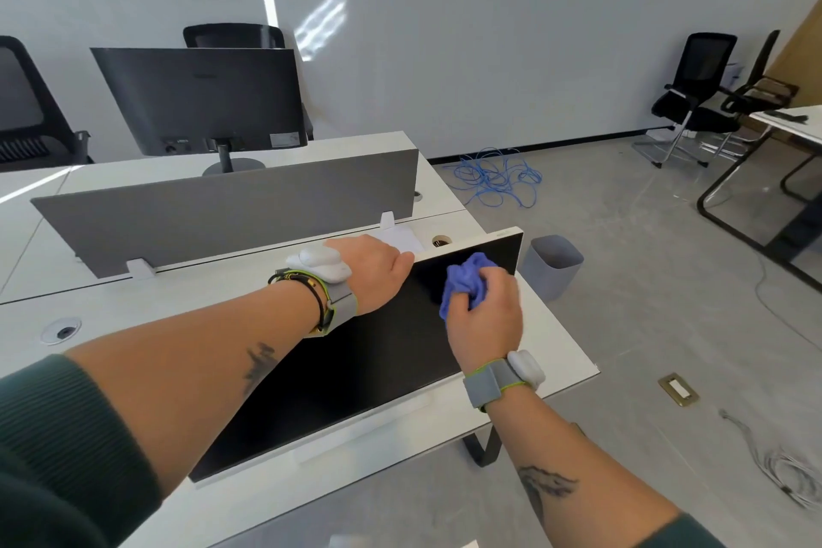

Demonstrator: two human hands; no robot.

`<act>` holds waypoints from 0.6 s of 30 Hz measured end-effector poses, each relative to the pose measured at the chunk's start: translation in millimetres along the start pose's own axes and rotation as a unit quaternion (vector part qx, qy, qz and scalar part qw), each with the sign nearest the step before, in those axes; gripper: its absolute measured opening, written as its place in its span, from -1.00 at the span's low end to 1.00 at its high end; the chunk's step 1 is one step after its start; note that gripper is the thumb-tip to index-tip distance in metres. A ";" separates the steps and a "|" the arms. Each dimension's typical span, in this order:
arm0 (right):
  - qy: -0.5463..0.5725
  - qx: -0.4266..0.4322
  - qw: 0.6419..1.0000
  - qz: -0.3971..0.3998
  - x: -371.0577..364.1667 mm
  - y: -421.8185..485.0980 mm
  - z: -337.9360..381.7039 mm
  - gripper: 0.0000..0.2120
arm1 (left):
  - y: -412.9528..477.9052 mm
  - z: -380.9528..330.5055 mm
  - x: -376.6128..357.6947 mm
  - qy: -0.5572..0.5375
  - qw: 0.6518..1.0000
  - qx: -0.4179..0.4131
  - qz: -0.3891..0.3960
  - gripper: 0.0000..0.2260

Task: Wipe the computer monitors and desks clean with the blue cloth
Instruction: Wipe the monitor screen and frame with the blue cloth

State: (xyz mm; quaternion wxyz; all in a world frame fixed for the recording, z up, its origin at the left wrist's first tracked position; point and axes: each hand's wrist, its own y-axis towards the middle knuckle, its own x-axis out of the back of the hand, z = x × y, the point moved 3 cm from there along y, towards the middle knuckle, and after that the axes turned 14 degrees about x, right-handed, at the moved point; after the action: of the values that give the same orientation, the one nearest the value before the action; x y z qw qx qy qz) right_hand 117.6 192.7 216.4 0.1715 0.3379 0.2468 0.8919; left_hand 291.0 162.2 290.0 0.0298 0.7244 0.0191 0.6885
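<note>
A black-screened monitor (356, 374) stands on the near white desk (551, 338), seen from above. My left hand (373, 267) grips its top edge, fingers curled over the back. My right hand (485, 316) holds the crumpled blue cloth (467, 276) against the upper right part of the screen. A second monitor (200, 98) stands on the far desk (133, 174) with its back towards me.
A grey divider panel (231, 209) separates the two desks. A grey waste bin (551, 265) stands on the floor by the desk's right end. Blue cable (498, 178) lies coiled on the floor. Black chairs (694, 93) stand at the right wall; another table (791, 125) is far right.
</note>
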 end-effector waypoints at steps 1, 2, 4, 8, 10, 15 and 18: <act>-0.009 0.035 0.999 0.041 -3.9 -3.5 4.1 -0.83 | 0.1 -1.2 0.2 -0.001 1.000 0.000 0.000 -0.54; -0.018 0.069 0.994 0.080 -7.0 -6.4 8.2 -0.83 | 1.2 -1.8 1.4 -0.001 1.000 0.001 0.000 -0.55; -0.014 0.088 0.994 0.056 -3.7 -12.0 12.9 -0.83 | 2.8 -0.6 0.6 -0.001 1.000 0.004 0.002 -0.55; 0.021 0.165 0.985 -0.042 6.8 -16.4 21.5 -0.80 | 2.6 1.3 -5.0 -0.004 1.000 0.005 -0.012 -0.54; -0.044 0.181 0.980 0.063 -4.9 -12.9 24.9 -0.82 | 2.6 -3.0 -3.1 -0.011 1.000 -0.003 -0.007 -0.56; 0.021 0.135 0.990 -0.021 -1.2 -18.5 23.2 -0.73 | -0.3 3.6 -1.5 -0.011 1.000 0.008 -0.005 -0.55; -0.005 0.071 0.997 -0.015 1.7 -10.8 15.9 -0.72 | -1.6 2.5 0.0 -0.012 1.000 0.008 0.002 -0.54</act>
State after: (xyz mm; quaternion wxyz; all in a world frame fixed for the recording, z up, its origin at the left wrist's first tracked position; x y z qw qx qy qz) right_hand 128.9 207.6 221.7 0.1620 0.3500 0.3134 0.8678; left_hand 293.5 163.7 289.8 0.0225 0.7331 0.0230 0.6793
